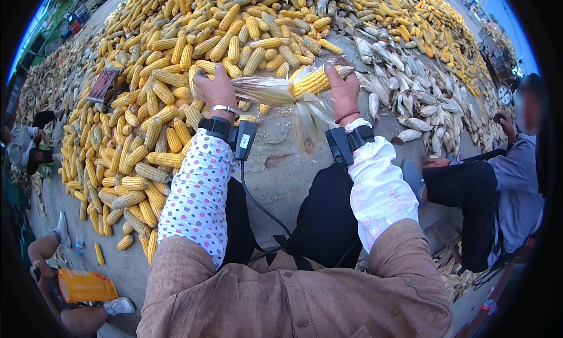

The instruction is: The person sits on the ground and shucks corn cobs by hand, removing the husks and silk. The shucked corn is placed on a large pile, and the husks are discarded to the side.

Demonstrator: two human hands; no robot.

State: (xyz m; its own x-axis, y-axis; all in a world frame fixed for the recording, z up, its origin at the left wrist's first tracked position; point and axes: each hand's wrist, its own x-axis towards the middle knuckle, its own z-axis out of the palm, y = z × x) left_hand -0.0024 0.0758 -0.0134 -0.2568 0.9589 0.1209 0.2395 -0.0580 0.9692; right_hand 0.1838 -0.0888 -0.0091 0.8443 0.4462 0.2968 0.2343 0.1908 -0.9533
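Observation:
A yellow corn cob [311,84] lies across the space in front of me, its dry husk peeled back toward the left. My right hand [344,91] grips the cob near its tip, thumb on top. The pulled-back corn husk [264,88] stretches from the cob's base to my left hand [218,89], which is closed on its end. More loose husk leaves hang below the cob's base. Just behind and left of my left hand rises a big heap of husked corn cobs [176,78].
Corn still in pale husks [407,91] lies to the right on the concrete floor [272,179]. At the right sits a person [506,175]; others are at the left, one beside an orange bag [85,286]. A small stool [104,84] stands against the heap. A cable [259,201] runs from my left wrist device.

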